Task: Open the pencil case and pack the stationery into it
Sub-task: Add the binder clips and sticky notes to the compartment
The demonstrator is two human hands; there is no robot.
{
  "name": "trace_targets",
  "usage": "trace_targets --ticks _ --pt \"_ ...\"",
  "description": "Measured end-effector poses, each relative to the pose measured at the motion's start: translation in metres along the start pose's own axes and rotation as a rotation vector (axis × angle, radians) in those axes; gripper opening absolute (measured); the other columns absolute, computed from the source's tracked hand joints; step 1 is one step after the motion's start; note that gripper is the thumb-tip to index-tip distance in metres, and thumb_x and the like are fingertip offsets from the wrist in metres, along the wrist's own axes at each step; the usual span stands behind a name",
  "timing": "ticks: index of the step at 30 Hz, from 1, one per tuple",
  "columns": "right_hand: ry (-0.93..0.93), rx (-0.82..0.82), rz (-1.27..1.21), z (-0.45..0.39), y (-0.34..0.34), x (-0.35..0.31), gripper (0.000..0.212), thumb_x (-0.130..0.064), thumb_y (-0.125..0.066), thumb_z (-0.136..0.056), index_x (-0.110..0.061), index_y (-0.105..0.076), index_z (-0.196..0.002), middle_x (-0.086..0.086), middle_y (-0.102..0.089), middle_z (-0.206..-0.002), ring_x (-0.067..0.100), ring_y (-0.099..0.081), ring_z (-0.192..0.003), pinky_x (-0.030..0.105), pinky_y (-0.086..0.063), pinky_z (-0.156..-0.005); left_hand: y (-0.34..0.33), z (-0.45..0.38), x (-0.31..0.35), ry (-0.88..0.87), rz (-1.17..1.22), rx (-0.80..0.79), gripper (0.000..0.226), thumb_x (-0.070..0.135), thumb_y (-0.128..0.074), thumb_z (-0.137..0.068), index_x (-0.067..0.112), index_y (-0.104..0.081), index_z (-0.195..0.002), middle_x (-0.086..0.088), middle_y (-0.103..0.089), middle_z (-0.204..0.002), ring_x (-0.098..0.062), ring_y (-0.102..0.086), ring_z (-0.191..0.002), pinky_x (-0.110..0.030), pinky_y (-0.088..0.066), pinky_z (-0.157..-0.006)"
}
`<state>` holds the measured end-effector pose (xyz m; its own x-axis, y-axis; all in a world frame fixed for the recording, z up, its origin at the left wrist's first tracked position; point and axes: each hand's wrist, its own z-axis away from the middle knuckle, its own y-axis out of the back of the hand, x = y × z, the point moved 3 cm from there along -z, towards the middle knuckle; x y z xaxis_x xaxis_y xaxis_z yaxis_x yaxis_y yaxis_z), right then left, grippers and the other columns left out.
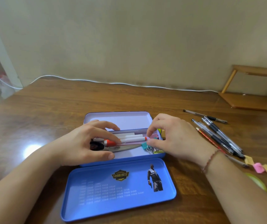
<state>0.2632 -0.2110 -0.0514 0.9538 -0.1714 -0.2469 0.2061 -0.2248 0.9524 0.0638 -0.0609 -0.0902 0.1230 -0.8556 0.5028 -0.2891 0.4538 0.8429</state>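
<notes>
The blue tin pencil case (97, 162) lies open at the table's middle, one lid (118, 118) tilted up behind it and a blue printed lid (118, 191) flat in front. Inside lie white markers (129, 137), scissors (123, 148), a teal binder clip (144, 145) and paper clips. A pink ruler (129, 143) runs lengthwise over them. My left hand (84, 143) curls over the case's left half, index fingertip on the ruler, thumb at the front wall. My right hand (174, 138) pinches the ruler's right end.
Several black pens (218, 135) and a red pencil (210, 139) lie on the wooden table to the right of the case. Sticky notes and a pink eraser (259, 167) sit near my right forearm. A white cable runs along the wall; a wooden frame stands at far right.
</notes>
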Motion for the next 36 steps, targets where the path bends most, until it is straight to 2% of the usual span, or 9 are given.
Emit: trace_targets --ticks 8,14,16,20,21,26,31,34,36 --pt "0.01 0.059 -0.026 -0.003 -0.002 0.007 0.02 -0.051 -0.068 -0.08 -0.034 -0.068 -0.089 -0.014 -0.06 -0.097 0.006 -0.057 -0.089 0.033 -0.049 -0.073 -0.001 -0.001 -0.001 -0.031 -0.013 0.017 0.053 0.07 -0.068 -0.068 0.053 -0.06 -0.118 0.031 -0.045 -0.136 0.003 -0.043 -0.131 -0.02 -0.038 -0.103" --pt "-0.135 0.565 -0.4 0.022 0.078 0.048 0.004 -0.025 -0.075 -0.082 -0.024 -0.074 -0.086 -0.011 -0.07 -0.08 -0.004 -0.058 -0.069 0.017 -0.046 -0.069 -0.004 -0.003 0.001 -0.051 0.004 0.052 0.063 0.061 -0.077 -0.066 0.047 -0.059 -0.125 0.031 -0.051 -0.133 0.004 -0.045 -0.13 -0.011 -0.035 -0.103" --pt "-0.191 0.381 -0.408 0.035 0.094 0.055 0.007 -0.026 -0.077 -0.08 -0.029 -0.075 -0.085 -0.012 -0.07 -0.076 0.0 -0.058 -0.067 0.023 -0.048 -0.066 -0.005 -0.004 0.004 -0.058 0.005 0.073 0.063 0.061 -0.077 -0.065 0.046 -0.059 -0.124 0.033 -0.05 -0.132 0.005 -0.045 -0.129 -0.01 -0.035 -0.102" --pt "-0.145 -0.4 -0.215 0.043 0.065 0.029 0.022 -0.034 -0.076 -0.08 -0.037 -0.071 -0.101 -0.011 -0.068 -0.082 0.001 -0.057 -0.067 0.02 -0.043 -0.065 -0.007 -0.006 0.009 -0.049 -0.049 0.102 0.066 0.063 -0.075 -0.066 0.042 -0.06 -0.126 0.029 -0.052 -0.133 0.006 -0.044 -0.129 -0.015 -0.035 -0.105" --pt "-0.14 -0.406 -0.104 0.039 0.057 0.026 0.022 -0.037 -0.074 -0.081 -0.037 -0.069 -0.103 -0.012 -0.066 -0.081 0.001 -0.056 -0.068 0.021 -0.043 -0.066 -0.006 -0.005 0.009 -0.047 -0.057 0.11 0.066 0.064 -0.074 -0.066 0.04 -0.06 -0.127 0.028 -0.052 -0.133 0.007 -0.044 -0.129 -0.015 -0.035 -0.106" --pt "-0.228 0.143 0.095 0.011 0.043 0.039 0.014 -0.031 -0.067 -0.087 -0.039 -0.063 -0.098 -0.011 -0.064 -0.095 0.011 -0.055 -0.084 0.031 -0.049 -0.076 -0.004 -0.004 0.009 -0.05 0.01 0.144 0.055 0.064 -0.062 -0.079 0.034 -0.061 -0.125 0.025 -0.057 -0.129 0.001 -0.049 -0.127 -0.015 -0.036 -0.103" --pt "-0.26 -0.183 0.179 0.002 -0.002 0.075 0.051 -0.039 -0.062 -0.09 -0.039 -0.046 -0.139 -0.016 -0.026 -0.157 0.022 -0.016 -0.145 0.05 -0.022 -0.117 -0.001 -0.003 0.005 0.002 0.015 0.263 0.053 0.072 -0.052 -0.081 0.037 -0.065 -0.118 0.028 -0.058 -0.122 0.001 -0.05 -0.124 -0.008 -0.034 -0.099" --pt "-0.239 -0.195 0.195 -0.003 -0.008 0.079 0.031 -0.039 -0.061 -0.091 -0.043 -0.055 -0.121 -0.017 -0.02 -0.158 0.022 -0.002 -0.148 0.052 -0.012 -0.117 -0.001 -0.004 0.005 0.002 0.009 0.286 0.051 0.071 -0.052 -0.082 0.036 -0.066 -0.115 0.025 -0.06 -0.121 -0.005 -0.05 -0.125 -0.015 -0.036 -0.102" --pt "-0.223 -0.135 0.161 -0.003 -0.004 0.078 0.018 -0.038 -0.067 -0.086 -0.043 -0.054 -0.097 -0.014 -0.038 -0.145 0.021 -0.017 -0.142 0.049 -0.021 -0.114 -0.001 -0.004 0.006 -0.007 0.001 0.293 0.05 0.071 -0.052 -0.083 0.036 -0.066 -0.115 0.023 -0.061 -0.12 -0.006 -0.051 -0.124 -0.016 -0.036 -0.101"
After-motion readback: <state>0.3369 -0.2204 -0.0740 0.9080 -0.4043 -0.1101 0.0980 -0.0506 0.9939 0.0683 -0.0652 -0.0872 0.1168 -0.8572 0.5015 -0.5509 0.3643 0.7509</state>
